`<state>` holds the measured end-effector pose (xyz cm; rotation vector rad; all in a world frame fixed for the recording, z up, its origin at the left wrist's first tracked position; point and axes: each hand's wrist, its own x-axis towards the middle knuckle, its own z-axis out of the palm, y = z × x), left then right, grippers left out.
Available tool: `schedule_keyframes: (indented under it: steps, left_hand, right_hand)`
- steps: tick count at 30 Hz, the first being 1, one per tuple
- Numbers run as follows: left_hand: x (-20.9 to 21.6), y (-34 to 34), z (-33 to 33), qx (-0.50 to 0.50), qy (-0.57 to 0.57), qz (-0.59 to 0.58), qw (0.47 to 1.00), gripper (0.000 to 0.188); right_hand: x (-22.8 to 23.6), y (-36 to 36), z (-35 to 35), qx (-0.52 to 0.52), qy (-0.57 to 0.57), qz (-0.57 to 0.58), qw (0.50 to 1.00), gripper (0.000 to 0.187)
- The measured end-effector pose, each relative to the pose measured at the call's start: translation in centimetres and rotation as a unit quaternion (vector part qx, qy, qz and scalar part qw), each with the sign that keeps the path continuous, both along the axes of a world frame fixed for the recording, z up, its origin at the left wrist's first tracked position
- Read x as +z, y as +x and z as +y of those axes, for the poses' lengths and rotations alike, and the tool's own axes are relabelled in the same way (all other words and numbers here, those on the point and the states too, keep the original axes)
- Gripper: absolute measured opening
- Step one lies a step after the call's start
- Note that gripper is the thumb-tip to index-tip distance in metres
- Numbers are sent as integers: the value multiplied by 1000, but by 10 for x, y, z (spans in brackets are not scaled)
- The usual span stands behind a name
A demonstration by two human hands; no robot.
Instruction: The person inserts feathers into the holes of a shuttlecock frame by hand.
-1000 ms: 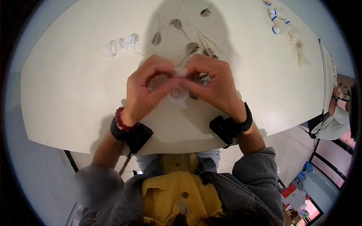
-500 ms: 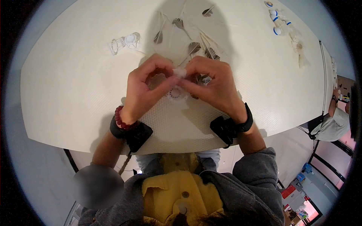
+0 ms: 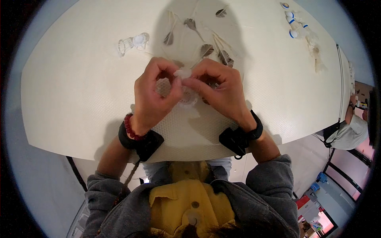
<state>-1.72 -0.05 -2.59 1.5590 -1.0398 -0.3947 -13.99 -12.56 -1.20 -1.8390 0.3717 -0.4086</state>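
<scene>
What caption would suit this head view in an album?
Both hands, left hand and right hand, pinch a small white piece above a cream table strewn with feathers.

You see bright, even overhead light on the cream, textured desk (image 3: 71,91). Your head and shoulders throw a soft grey shadow (image 3: 190,35) across its far middle, and fainter ones lie under your wrists. There is no glare. The fisheye bends the desk's edges, a black vignette rings the frame, and the centre is sharp.
</scene>
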Motion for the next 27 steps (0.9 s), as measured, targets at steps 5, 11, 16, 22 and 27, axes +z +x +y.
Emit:
schedule_keyframes:
  steps: [5,11,16,22,27]
  left_hand:
    - [-1,-3,0,15,-10,37,999,18]
    - [5,-7,-2,21,18,69,997,25]
    - [5,-7,-2,15,30,57,998,22]
    - [4,-5,1,0,30,141,990,16]
    - [1,-5,1,0,12,163,987,14]
  right_hand:
    - [-4,1,4,-23,-8,-16,1000,5]
    - [-6,2,6,-44,-17,-32,998,13]
    - [-5,1,5,-51,45,-36,997,12]
    - [-2,2,5,-47,170,8,984,12]
    - [-6,3,4,-46,173,-3,984,12]
